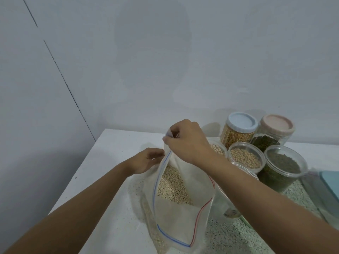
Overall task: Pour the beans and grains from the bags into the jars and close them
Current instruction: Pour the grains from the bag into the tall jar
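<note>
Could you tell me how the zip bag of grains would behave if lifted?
Probably floppy: the zip bag is thin film, hanging where the right hand pinches it. Likely bottom-heavy, since the grains pool low. It may slump and spill if released, as its mouth is open.

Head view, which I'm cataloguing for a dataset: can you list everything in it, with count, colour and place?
bag: 1, clear, blue and red zip strips, pale grains inside; centre of table, mouth open
blue-lid jar: 1, yellow grains; back right
pink-lid jar: 1, dark green beans; right of the blue-lid jar
open jars: 3, clear, two with pale beans and one with green; in front of the lidded jars
hidden jar: 1, clear; mostly behind the right forearm
teal item: 1; right edge, cut off
table: 1, white, speckled on the right
left hand: grips the bag's left edge
right hand: pinches the bag's top rim
</note>
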`<state>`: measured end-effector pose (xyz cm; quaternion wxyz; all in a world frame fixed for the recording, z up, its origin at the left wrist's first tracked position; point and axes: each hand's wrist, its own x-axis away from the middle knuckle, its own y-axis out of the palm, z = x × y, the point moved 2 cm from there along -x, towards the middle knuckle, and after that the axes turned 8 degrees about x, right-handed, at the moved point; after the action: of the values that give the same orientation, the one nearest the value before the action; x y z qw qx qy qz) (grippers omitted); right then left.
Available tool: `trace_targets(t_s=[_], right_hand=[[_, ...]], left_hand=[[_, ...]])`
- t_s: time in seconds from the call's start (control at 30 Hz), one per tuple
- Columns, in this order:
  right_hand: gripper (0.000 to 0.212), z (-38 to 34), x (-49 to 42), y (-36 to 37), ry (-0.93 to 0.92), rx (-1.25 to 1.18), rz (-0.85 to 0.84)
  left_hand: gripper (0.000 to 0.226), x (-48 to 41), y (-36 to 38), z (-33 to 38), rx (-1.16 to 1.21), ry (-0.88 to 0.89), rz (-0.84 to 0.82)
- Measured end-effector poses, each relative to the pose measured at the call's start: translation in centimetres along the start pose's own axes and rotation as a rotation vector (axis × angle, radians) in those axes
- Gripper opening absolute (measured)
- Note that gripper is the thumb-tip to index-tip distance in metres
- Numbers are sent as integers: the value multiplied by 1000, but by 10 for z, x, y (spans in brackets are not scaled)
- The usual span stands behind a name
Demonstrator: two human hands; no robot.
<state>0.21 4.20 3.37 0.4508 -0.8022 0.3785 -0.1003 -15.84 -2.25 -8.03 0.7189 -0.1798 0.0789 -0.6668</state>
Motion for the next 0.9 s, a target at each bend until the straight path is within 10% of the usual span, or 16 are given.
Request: trace_targets(t_s=[0.9], right_hand=[[21, -46, 4, -48, -242, -460, 146]], left_hand=[[23, 110, -89, 59, -226, 344, 456]])
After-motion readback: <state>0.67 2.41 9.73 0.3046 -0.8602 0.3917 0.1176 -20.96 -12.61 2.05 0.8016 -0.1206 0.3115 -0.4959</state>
